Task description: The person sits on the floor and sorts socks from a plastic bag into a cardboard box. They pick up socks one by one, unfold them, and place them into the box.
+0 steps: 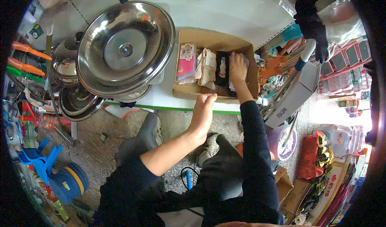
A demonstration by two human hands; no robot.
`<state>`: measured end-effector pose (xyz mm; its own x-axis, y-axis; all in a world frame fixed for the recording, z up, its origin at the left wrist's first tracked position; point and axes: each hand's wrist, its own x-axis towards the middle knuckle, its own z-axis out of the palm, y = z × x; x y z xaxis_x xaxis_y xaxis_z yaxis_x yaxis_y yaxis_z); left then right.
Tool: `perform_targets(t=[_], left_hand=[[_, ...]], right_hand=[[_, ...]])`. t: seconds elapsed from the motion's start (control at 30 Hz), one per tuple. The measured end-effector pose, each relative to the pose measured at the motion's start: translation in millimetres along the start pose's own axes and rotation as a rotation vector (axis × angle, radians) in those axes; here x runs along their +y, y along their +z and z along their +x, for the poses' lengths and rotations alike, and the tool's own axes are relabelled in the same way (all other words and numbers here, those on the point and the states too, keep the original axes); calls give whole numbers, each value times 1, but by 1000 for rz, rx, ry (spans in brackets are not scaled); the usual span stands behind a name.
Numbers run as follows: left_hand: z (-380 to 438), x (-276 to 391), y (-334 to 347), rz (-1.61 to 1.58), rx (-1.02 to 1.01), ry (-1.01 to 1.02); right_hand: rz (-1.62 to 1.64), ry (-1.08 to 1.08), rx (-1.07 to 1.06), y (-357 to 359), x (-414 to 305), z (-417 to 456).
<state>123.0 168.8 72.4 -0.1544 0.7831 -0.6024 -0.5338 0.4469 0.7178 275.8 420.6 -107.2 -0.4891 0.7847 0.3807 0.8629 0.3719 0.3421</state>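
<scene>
An open cardboard box (pixel 193 95) stands on a white surface before me. Inside are a packaged pink item (pixel 186 65) at its left, packs of beige socks or similar textile (pixel 208 66) in the middle, and dark textile packs (pixel 222 67) towards the right. My right hand (pixel 238 67) reaches down into the box's right part and rests on the packs there; its fingertips are partly hidden, so a grip cannot be made out. My left hand (pixel 205 112) hovers by the box's front edge, fingers curled, with nothing visible in it.
Large stainless steel basins or lids (pixel 126 49) are stacked left of the box. A long white carton (pixel 277 112) and orange gloves (pixel 273 68) lie to the right. A purple bucket (pixel 282 142) stands below on the right, a blue plastic container (pixel 69 184) at the lower left.
</scene>
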Motion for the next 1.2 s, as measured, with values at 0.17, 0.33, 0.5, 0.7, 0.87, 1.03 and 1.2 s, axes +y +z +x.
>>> perform_targets(t=[0.17,0.33,0.5,0.7,0.87,1.03,1.2], left_hand=[[3,1,-3,-22,-20,-16],[10,-6,17,-69,-177,-88],[-4,-10,40,-80,-480,-100],[-48,-38,80,17,-687,-137],[-81,-85,86,18,-859,-216],[-115,-125,104,-51,-937,-293],[-149,-145,116,-25,-1101,-494]], right_hand=[[479,278,-586,10,13,-25],[756,128,68,-69,33,-78],[896,464,-79,-201,22,-223],[850,1121,-220,-288,-2,-448],[702,1383,-120,-317,4,-547],[1385,1758,56,-267,19,-553],[2018,2148,21,-226,27,-488]])
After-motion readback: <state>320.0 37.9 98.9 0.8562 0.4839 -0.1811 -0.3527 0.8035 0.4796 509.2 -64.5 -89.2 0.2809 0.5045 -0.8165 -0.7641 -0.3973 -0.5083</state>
